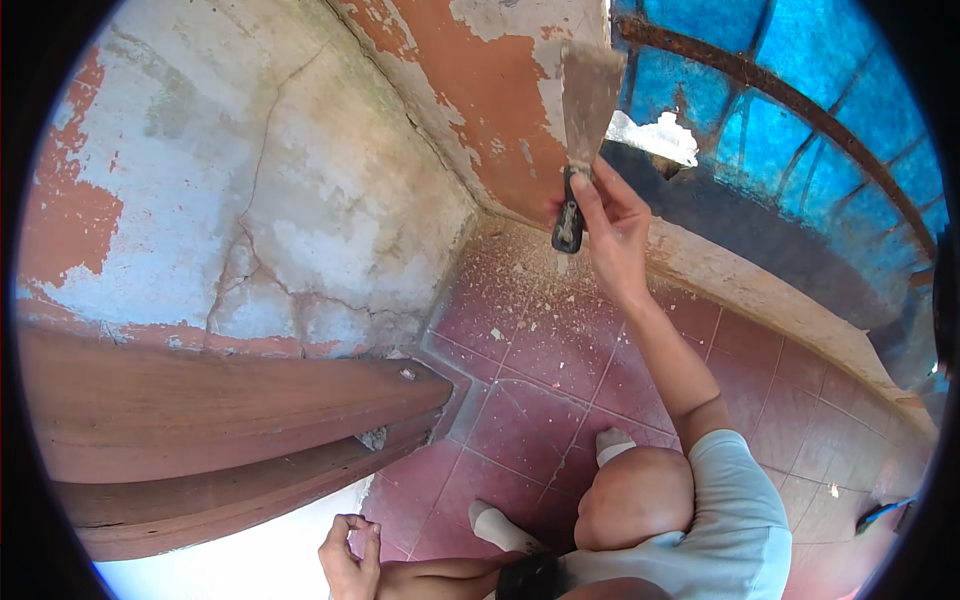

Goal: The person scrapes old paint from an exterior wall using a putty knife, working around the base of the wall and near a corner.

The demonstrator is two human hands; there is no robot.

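My right hand [620, 230] is raised and wrapped round the black handle of a putty knife [592, 105]. Its broad, dirty metal blade points up along the wall section with peeling orange paint [500, 90]. I cannot tell whether the blade touches the surface. Low on the left, my left hand [350, 560] is loosely curled, with nothing visible in it. It is near the brown wooden frame [240, 410]. Paint flakes and dust [540, 270] lie on the red tiles below the knife.
A cracked, patchy white wall [300, 200] rises at the left. Blue translucent sheeting [800, 150] with a rusty curved bar [760, 75] stands at the upper right, above a low ledge [780, 305]. My knee [640, 495] is bent over the red tiled floor [520, 430].
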